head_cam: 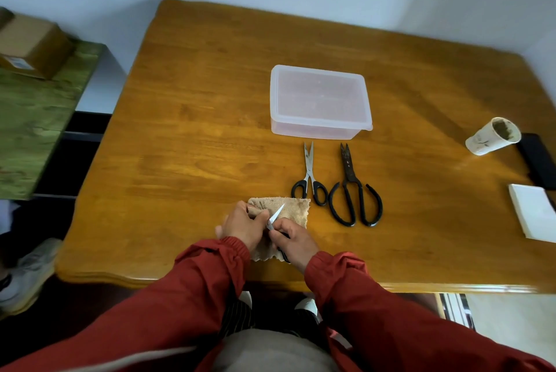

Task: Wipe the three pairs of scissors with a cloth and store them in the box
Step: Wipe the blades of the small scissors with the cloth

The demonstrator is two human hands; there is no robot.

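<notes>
A beige cloth [293, 210] lies near the table's front edge. My left hand [243, 225] grips a fold of it around a small pair of scissors [276, 215], whose silver blade tip pokes out. My right hand [293, 239] holds the black handles of that pair. Two more pairs lie to the right: silver-bladed scissors with black handles [310, 176] and large black iron scissors [353, 191]. Behind them stands the translucent plastic box [320, 102], with its lid on.
The wooden table [195, 130] also carries a paper cup [493, 136], a dark flat object [538, 164] and a white pad [534, 212] at the right edge. A green-covered side table [33, 118] with a cardboard box [31, 46] stands at left.
</notes>
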